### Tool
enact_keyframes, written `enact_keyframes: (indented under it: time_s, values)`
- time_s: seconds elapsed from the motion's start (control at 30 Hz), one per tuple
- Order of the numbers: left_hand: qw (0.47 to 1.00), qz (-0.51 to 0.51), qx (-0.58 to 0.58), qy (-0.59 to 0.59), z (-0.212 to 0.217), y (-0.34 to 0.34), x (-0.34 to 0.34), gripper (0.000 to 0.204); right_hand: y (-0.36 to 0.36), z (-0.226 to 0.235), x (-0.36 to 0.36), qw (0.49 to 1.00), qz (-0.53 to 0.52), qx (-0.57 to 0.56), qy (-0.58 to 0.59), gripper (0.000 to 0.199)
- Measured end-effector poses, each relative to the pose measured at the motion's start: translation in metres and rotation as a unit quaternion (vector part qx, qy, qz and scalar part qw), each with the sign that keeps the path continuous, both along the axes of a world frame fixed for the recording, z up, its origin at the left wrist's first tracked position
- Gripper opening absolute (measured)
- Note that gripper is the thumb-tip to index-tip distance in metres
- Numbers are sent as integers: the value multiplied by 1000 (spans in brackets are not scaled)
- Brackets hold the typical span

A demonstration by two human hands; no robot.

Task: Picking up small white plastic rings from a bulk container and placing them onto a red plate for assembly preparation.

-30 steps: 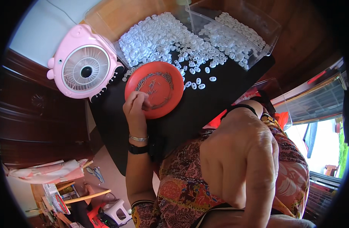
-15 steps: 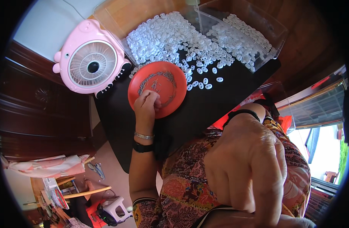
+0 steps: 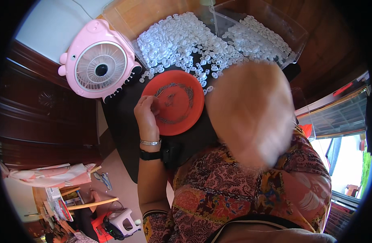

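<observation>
A red plate [image 3: 169, 125] lies on the black tabletop with a ring of small thin grey metal pieces [image 3: 190, 95] in it and a few more in the middle. At the plate's left rim is my left hand [image 3: 146, 115], fingers curled closed over the edge. My right hand [image 3: 251, 117], large and smeared by motion, is raised close to the camera, right of the plate. Its fingers cannot be made out, and it hides part of the table. Beyond the plate lies a heap of small white oval pieces with two holes [image 3: 174, 38].
Clear plastic bins [image 3: 293, 60] at the far side hold more white pieces, some spilling onto the black table [image 3: 121, 133]. A pink animal-shaped fan [image 3: 113, 36] stands left of the plate. On the floor at lower left is a white stool [image 3: 123, 222].
The plate has shifted right and nearer. My left hand has moved from over the plate to its left rim. My right hand has swung up and away from my body, toward the table.
</observation>
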State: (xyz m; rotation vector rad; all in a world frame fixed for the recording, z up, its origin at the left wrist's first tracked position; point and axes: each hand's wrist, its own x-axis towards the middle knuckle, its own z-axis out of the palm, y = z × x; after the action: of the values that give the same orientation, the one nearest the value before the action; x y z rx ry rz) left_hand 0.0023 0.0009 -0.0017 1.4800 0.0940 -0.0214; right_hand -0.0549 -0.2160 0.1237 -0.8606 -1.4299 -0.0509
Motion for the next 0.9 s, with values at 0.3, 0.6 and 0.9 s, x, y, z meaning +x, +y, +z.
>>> enact_keyframes:
  time_s: [0.3, 0.6, 0.9]
  values:
    - [998, 28, 53, 14, -7, 3, 7, 17, -71, -87, 141, 668, -540, -511, -29, 19]
    - [995, 95, 25, 1, -6, 17, 18, 16, -58, -125, 155, 565, -573, -580, -131, 11]
    - [988, -115, 72, -74, 5, -7, -4, 15, -61, -115, 144, 598, -546, -586, -45, 16]
